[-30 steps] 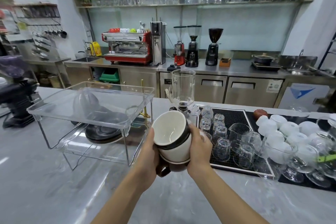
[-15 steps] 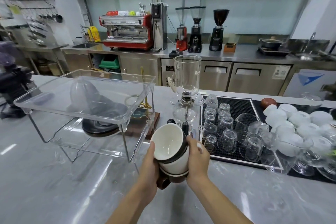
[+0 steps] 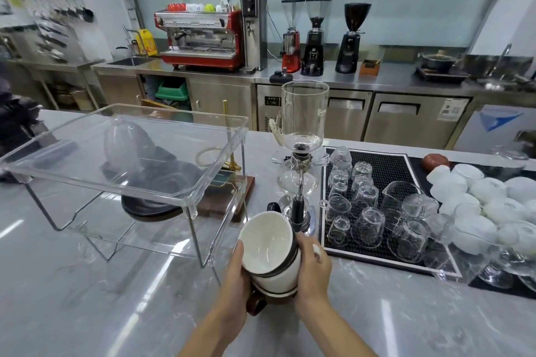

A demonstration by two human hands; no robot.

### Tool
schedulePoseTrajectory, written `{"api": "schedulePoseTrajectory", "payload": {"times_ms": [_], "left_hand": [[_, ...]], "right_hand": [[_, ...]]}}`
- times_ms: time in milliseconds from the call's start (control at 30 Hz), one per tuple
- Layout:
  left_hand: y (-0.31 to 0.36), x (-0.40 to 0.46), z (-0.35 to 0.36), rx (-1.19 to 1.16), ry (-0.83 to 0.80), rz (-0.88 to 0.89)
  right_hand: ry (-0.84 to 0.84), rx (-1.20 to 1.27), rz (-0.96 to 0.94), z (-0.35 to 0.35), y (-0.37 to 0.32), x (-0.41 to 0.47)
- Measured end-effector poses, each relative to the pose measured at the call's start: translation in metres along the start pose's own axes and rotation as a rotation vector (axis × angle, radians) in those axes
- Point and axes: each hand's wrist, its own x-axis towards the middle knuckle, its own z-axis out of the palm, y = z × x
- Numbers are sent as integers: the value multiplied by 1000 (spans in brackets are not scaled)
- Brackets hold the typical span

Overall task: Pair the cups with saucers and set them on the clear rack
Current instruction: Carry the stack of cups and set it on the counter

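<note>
A stack of cups [image 3: 271, 252] is being gripped from both sides, the left hand [image 3: 236, 278] and right hand [image 3: 313, 264] each curled round it, above the worktop [image 3: 116, 298] and just right of the clear rack [image 3: 124, 162]. The stack is being held tilted, mouths leaning left, so it should be levelled before anything is lifted off. Beyond, dark saucers [image 3: 150, 207] are being kept under the rack's top tray; one probably needs to be drawn out first. Further right, glassware is being left upturned on a black mat [image 3: 400, 165].
</note>
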Motion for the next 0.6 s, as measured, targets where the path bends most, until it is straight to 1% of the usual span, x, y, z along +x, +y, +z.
{"api": "schedulePoseTrajectory", "payload": {"times_ms": [200,600], "left_hand": [[-8,11,-9,-5,-1,-38],[-18,25,-15,-2,37,-21]], "right_hand": [[17,10,-4,1,10,6],[12,19,-76,3,17,14]]}}
